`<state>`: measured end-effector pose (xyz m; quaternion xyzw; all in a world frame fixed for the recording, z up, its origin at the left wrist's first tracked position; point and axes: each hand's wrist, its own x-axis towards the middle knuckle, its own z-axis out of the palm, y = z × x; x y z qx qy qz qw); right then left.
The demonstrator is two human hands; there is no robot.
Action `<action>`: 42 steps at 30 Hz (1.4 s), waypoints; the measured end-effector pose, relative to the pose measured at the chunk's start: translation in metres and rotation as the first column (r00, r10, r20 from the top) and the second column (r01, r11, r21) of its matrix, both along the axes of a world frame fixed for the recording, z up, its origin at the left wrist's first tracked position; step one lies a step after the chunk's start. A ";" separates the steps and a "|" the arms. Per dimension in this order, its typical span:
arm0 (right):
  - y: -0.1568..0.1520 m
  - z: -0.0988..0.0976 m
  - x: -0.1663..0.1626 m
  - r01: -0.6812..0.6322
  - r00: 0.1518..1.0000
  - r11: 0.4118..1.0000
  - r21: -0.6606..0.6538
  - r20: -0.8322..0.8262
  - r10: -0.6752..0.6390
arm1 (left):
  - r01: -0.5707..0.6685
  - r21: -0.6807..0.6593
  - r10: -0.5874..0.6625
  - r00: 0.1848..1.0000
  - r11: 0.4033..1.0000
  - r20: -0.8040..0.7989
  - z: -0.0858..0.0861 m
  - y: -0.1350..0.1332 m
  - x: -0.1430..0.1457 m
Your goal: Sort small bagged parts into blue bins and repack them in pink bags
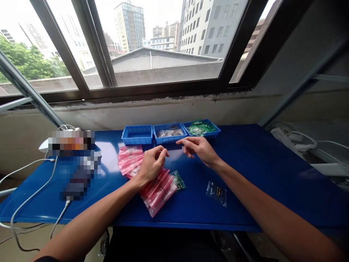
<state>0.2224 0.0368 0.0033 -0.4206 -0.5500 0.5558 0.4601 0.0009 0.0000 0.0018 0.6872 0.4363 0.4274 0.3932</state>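
My left hand (pixel 154 162) is closed, its fingers curled in over a spread of pink plastic bags (pixel 160 192). Whatever those fingers hold, if anything, is hidden. Beside the bags, partly covered by them, lies a small clear packet with green contents (pixel 179 181). My right hand (pixel 200 148) is in the air just in front of the middle blue bin (pixel 168 138), index finger stretched out and the others loosely bent, with nothing visible in it. That bin contains small clear packets (pixel 171 132). Closer to me is a clear packet of brass-coloured pieces (pixel 217 193).
An open blue bin (pixel 137 140) stands left of the middle one; a right-hand bin (pixel 215 131) contains green packets (pixel 200 128). White cables (pixel 54 171) cross the blue table's (pixel 275 174) left side near blurred objects. Behind is a windowed wall; metal struts flank the table.
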 end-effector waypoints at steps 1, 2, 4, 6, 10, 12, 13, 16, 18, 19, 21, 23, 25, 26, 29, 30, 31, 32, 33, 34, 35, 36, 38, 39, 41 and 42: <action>-0.004 0.004 0.002 -0.069 0.994 0.997 0.029 0.084 0.066 | 0.002 0.003 -0.002 1.000 1.000 0.000 0.000 0.000 0.000; -0.008 0.008 0.003 -0.193 0.951 0.977 0.093 0.261 0.163 | 0.005 0.006 -0.005 1.000 1.000 -0.002 0.000 0.000 0.000; -0.016 0.013 0.003 -0.436 0.771 0.889 0.136 0.565 0.292 | 0.008 0.009 -0.008 1.000 1.000 -0.006 0.000 0.000 0.000; -0.023 0.014 0.000 -0.566 0.609 0.817 0.110 0.724 0.325 | 0.009 0.011 -0.009 1.000 1.000 -0.011 -0.001 0.001 0.000; -0.027 0.008 -0.005 -0.595 0.531 0.799 0.091 0.790 0.306 | 0.012 0.016 -0.011 1.000 1.000 -0.021 0.001 0.001 0.000; -0.024 0.005 -0.004 -0.574 0.576 0.813 0.103 0.756 0.311 | 0.013 0.018 -0.012 1.000 1.000 -0.025 0.002 0.000 0.000; -0.022 0.004 -0.004 -0.546 0.621 0.830 0.118 0.722 0.305 | 0.013 0.020 -0.012 1.000 1.000 -0.026 0.003 0.000 0.000; -0.015 0.001 -0.002 -0.383 0.797 0.909 0.165 0.556 0.235 | 0.004 0.027 -0.004 1.000 1.000 -0.003 0.004 0.000 0.000; -0.013 0.001 -0.003 -0.271 0.889 0.949 0.160 0.419 0.183 | -0.002 0.006 0.002 1.000 1.000 0.027 0.003 0.001 0.000; -0.013 0.000 -0.004 -0.231 0.920 0.961 0.152 0.355 0.165 | -0.002 -0.009 0.002 0.999 1.000 0.036 0.002 0.001 0.000; -0.015 0.000 -0.008 -0.170 0.959 0.974 0.151 0.252 0.129 | 0.003 -0.029 -0.002 0.999 1.000 0.033 0.000 0.002 0.000; -0.017 -0.001 -0.011 -0.115 0.978 0.979 0.171 0.191 0.082 | 0.004 -0.014 -0.004 1.000 1.000 0.022 -0.001 0.003 0.000; -0.018 -0.001 -0.013 -0.084 0.983 0.979 0.186 0.176 0.051 | -0.005 0.005 0.004 0.999 1.000 0.032 -0.001 0.003 0.000; -0.018 -0.002 -0.014 -0.085 0.982 0.979 0.188 0.181 0.050 | -0.012 0.009 0.012 0.999 1.000 0.047 -0.001 0.003 0.000; -0.018 -0.002 -0.014 -0.091 0.978 0.979 0.183 0.203 0.053 | -0.033 -0.007 0.034 0.995 0.999 0.095 0.002 0.002 0.000; -0.018 -0.002 -0.014 -0.084 0.978 0.980 0.181 0.203 0.046 | -0.038 -0.015 0.040 0.994 0.999 0.107 0.002 0.002 0.000; -0.018 -0.001 -0.014 -0.070 0.980 0.981 0.181 0.198 0.033 | -0.043 -0.023 0.045 0.992 0.999 0.114 0.003 0.002 0.000; -0.019 -0.001 -0.014 -0.053 0.981 0.982 0.181 0.192 0.018 | -0.046 -0.030 0.049 0.992 0.999 0.119 0.003 0.001 0.000; -0.019 -0.001 -0.014 -0.039 0.982 0.983 0.180 0.187 0.004 | -0.049 -0.036 0.053 0.991 0.998 0.121 0.004 0.001 0.000; -0.019 -0.001 -0.014 -0.026 0.983 0.983 0.180 0.183 -0.007 | -0.054 -0.041 0.059 0.991 0.998 0.122 0.004 0.001 0.000; -0.020 0.000 -0.014 -0.015 0.984 0.984 0.178 0.179 -0.018 | -0.058 -0.045 0.063 0.990 0.997 0.124 0.004 0.001 0.000; -0.020 0.000 -0.014 -0.008 0.984 0.985 0.175 0.178 -0.024 | -0.058 -0.052 0.064 0.990 0.997 0.126 0.004 0.001 0.000; -0.020 0.000 -0.015 -0.006 0.984 0.986 0.165 0.175 -0.023 | -0.054 -0.070 0.063 0.989 0.996 0.135 0.004 0.001 0.000; -0.020 -0.001 -0.015 -0.006 0.985 0.987 0.162 0.171 -0.022 | -0.051 -0.080 0.062 0.988 0.996 0.141 0.003 0.001 0.000; -0.020 -0.001 -0.015 -0.007 0.987 0.987 0.161 0.162 -0.020 | -0.046 -0.098 0.061 0.986 0.994 0.154 0.003 0.001 0.000; -0.021 -0.001 -0.015 -0.005 0.987 0.986 0.166 0.158 -0.022 | -0.047 -0.105 0.063 0.985 0.993 0.160 0.003 0.000 0.001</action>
